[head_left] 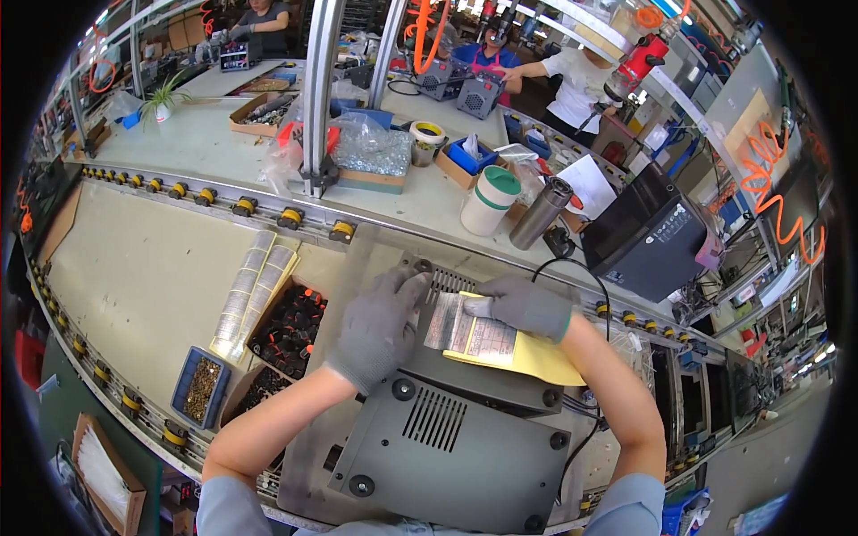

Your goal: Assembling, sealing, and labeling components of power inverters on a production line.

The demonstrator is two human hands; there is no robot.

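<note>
My right hand (529,306), in a grey glove, grips a yellow-backed sheet of printed labels (490,343), thumb on top. The sheet lies over the far dark grey metal casing (465,380), and its loose yellow end curls toward my right forearm. On the left part of that casing rests my left hand (380,326), gloved too, fingers stretched toward a black rubber foot (422,266) beside the vent slots. Its fingertips are slightly blurred, and I see nothing in them. Nearer to me lies a second grey casing (456,456) with vent slots and round black feet at its corners.
Left of the casings are more label sheets (255,290), a box of black and orange parts (290,329) and a blue bin of small brass-coloured screws (200,389). Rollers (290,218) edge the line. Beyond stand a flask (542,213) and a black machine (648,234). Co-workers are farther back.
</note>
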